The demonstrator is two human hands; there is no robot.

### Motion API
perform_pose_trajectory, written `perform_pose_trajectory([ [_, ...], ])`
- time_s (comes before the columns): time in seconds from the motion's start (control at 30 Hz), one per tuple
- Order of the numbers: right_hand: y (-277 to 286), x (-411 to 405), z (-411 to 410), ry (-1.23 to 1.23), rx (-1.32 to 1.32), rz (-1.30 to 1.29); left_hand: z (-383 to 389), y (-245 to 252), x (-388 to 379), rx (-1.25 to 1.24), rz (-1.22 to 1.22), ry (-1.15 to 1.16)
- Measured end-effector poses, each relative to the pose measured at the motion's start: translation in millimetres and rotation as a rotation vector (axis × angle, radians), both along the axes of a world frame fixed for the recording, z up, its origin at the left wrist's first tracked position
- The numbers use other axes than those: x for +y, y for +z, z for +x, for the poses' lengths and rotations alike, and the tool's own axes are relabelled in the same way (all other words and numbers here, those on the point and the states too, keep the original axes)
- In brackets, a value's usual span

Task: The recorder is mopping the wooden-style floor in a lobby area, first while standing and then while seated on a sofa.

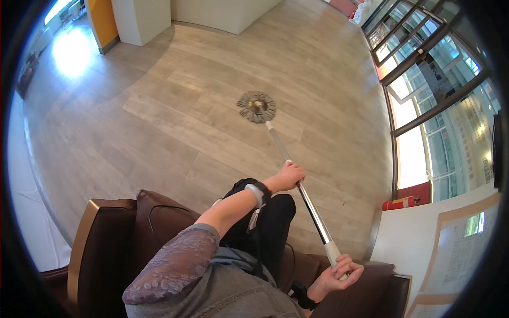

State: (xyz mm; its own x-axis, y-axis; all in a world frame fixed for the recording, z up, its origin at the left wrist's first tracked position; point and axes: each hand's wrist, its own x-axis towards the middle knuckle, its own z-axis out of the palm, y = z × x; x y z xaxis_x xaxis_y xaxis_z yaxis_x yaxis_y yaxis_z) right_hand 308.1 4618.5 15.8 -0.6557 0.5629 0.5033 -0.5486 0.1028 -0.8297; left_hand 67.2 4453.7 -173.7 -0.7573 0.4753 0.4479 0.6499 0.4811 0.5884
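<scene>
A spin mop with a round grey string head (pixel 256 107) rests on the wood-look floor (pixel 167 131) in front of me. Its metal handle (pixel 312 206) slants down to the right, towards my body. My left hand (pixel 290 176) is wrapped around the middle of the handle, at a pale collar. Lower right, my right hand (pixel 342 272) grips the whitish plastic end of the same handle. My left wrist bears a pale bangle and a black band, my right wrist a black strap.
Brown padded seats (pixel 107 238) stand close around my legs. Glazed doors (pixel 429 79) line the right side, with a red fire extinguisher (pixel 401 203) by the low white wall. White wall blocks (pixel 206 16) stand ahead. White cloth (pixel 35 222) hangs at the left.
</scene>
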Motion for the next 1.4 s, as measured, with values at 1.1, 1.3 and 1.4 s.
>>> perform_pose_trajectory([
  [1.1,-2,-5,-47,0.447,0.019,-0.136,39,4,-68,-0.001,0.086,0.482],
  [1.3,25,-21,-11,0.092,0.02,0.144,-4,15,28,-0.05,0.156,0.028],
  [1.4,4,-26,-11,-0.022,0.015,0.225,-16,10,50,-0.009,0.177,-0.084],
])
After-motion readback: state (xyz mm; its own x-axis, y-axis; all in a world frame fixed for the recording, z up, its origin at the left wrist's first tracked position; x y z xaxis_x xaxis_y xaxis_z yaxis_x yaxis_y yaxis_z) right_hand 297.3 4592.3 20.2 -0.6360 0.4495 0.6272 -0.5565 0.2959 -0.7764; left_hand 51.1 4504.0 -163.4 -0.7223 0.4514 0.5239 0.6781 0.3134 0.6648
